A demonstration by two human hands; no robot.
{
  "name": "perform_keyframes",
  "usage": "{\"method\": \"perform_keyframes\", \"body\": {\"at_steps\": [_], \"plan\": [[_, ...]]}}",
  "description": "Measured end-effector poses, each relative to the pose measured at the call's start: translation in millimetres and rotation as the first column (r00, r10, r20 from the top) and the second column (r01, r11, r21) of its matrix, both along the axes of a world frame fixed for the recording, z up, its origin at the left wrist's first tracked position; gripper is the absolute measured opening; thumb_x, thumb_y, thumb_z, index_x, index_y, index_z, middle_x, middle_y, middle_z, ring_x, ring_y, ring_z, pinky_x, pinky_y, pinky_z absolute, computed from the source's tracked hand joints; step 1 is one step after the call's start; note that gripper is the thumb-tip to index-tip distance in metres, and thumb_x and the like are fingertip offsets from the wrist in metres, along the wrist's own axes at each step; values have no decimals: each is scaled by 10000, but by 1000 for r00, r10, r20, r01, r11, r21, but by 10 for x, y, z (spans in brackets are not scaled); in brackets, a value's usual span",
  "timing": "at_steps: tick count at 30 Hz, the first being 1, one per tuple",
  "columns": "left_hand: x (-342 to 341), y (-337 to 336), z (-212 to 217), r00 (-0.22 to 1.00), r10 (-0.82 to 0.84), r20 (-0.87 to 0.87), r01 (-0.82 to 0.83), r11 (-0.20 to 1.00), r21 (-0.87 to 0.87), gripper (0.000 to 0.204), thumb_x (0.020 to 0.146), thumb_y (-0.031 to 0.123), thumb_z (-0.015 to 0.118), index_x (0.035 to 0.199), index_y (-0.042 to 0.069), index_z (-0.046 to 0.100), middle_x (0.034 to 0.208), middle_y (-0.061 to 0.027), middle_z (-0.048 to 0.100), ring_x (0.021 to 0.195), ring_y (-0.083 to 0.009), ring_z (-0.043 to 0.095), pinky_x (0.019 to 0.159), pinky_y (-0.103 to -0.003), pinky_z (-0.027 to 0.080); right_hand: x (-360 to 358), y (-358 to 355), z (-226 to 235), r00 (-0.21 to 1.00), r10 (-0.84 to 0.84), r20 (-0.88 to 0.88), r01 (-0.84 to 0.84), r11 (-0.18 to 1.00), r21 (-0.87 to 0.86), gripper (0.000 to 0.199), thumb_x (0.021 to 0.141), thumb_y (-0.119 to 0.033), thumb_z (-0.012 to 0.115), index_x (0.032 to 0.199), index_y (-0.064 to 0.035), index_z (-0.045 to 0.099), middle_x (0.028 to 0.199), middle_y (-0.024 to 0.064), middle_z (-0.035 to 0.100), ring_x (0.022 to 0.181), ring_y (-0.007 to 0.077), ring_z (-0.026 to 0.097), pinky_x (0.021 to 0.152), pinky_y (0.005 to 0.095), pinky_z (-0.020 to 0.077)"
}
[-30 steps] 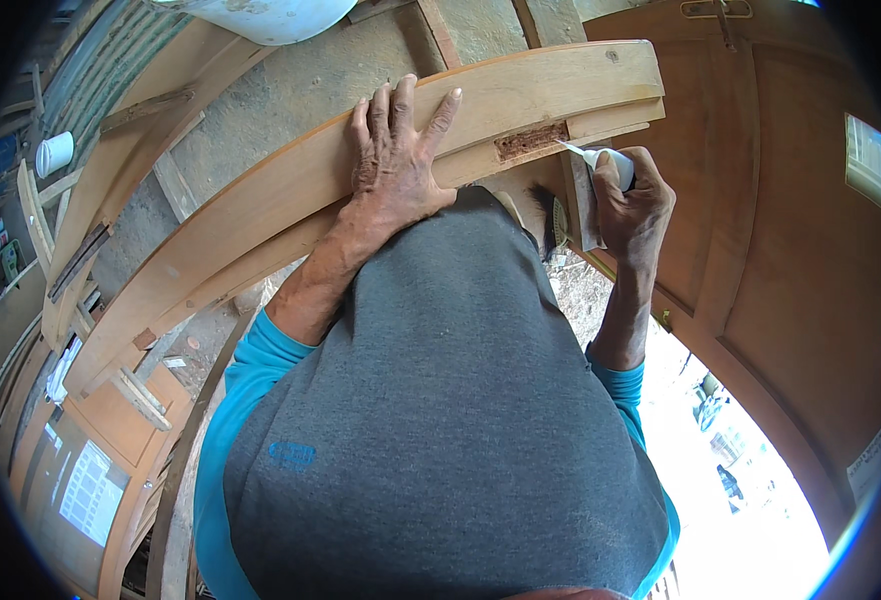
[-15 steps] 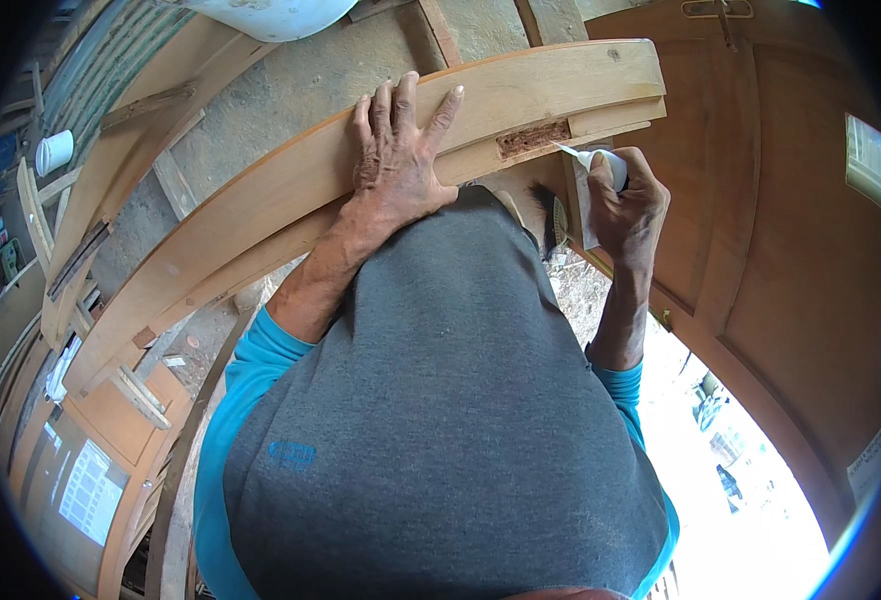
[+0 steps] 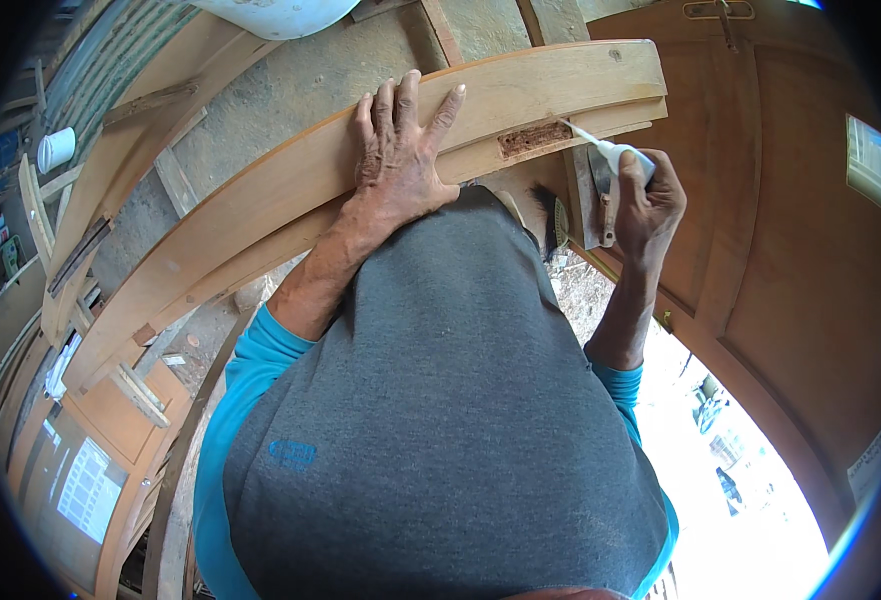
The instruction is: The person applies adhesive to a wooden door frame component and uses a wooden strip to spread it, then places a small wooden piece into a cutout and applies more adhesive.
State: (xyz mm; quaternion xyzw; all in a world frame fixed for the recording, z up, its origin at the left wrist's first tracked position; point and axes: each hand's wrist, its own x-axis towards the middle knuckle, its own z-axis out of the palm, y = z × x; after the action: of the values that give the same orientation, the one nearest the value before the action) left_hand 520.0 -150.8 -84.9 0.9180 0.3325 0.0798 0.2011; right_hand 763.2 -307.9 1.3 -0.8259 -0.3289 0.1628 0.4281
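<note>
— What is your right hand doing?

— Your right hand point(image 3: 650, 205) has its grip closed around a small white tube point(image 3: 622, 158) with a thin nozzle; a flat metal piece with a wooden handle point(image 3: 600, 195) sits against the same hand. The nozzle tip points at a rough reddish-brown recess point(image 3: 533, 139) cut into the edge of the curved wooden frame piece point(image 3: 290, 175).

— And your left?

— Your left hand point(image 3: 398, 155) lies flat on the broad face of that curved piece, fingers spread, palm pressing down — an open grip, holding nothing. The recess is just to the right of your left hand, near the right end of the curve.

— What surrounds you?

— Your grey shirt with blue sleeves point(image 3: 430, 420) fills the lower middle. A panelled wooden door point(image 3: 790, 200) stands to the right. More curved and straight wooden parts point(image 3: 110, 180) lie on the concrete floor point(image 3: 290, 90) to the left, with a small white cup point(image 3: 56, 149) far left and a pale round tub point(image 3: 280, 14) at the top edge.
</note>
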Motion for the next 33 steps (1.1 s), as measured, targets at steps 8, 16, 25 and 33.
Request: {"method": "perform_keyframes", "body": {"at_steps": [8,16,25,33], "plan": [[-2,0,-29,1000,-7,7,7,1000,12,1278,554,376,933,1697,273,372,1644,-291,287,1517,-507,275,1254,-690,180,198,-146,-18,836,-20,-548,233,918,322,292,1036,-198,698,1214,31,664,874,115,722,605,90,582,542,223,450],[-1,-8,-46,1000,-8,2,8,1000,11,1273,558,374,917,1701,284,364,1647,-296,274,1529,-514,258,1257,-704,171,245,-225,-89,766,141,-627,243,839,486,340,1022,-126,681,1323,24,630,1134,195,759,894,195,755,821,320,614],[11,-13,-28,1000,-11,4,10,999,35,1264,578,372,906,1708,278,345,1656,-299,265,1527,-527,256,1262,-700,163,349,-401,-256,739,145,-657,299,804,514,365,1013,-96,713,1349,20,635,1214,183,741,1058,231,747,983,372,609],[0,-17,-27,998,-17,-58,20,998,53,1265,601,408,886,1721,276,312,1670,-297,253,1539,-525,243,1267,-691,144,412,-422,-500,848,-71,-524,303,877,373,337,1010,-109,762,1306,25,673,1206,94,736,1110,167,691,1030,353,539]]}}
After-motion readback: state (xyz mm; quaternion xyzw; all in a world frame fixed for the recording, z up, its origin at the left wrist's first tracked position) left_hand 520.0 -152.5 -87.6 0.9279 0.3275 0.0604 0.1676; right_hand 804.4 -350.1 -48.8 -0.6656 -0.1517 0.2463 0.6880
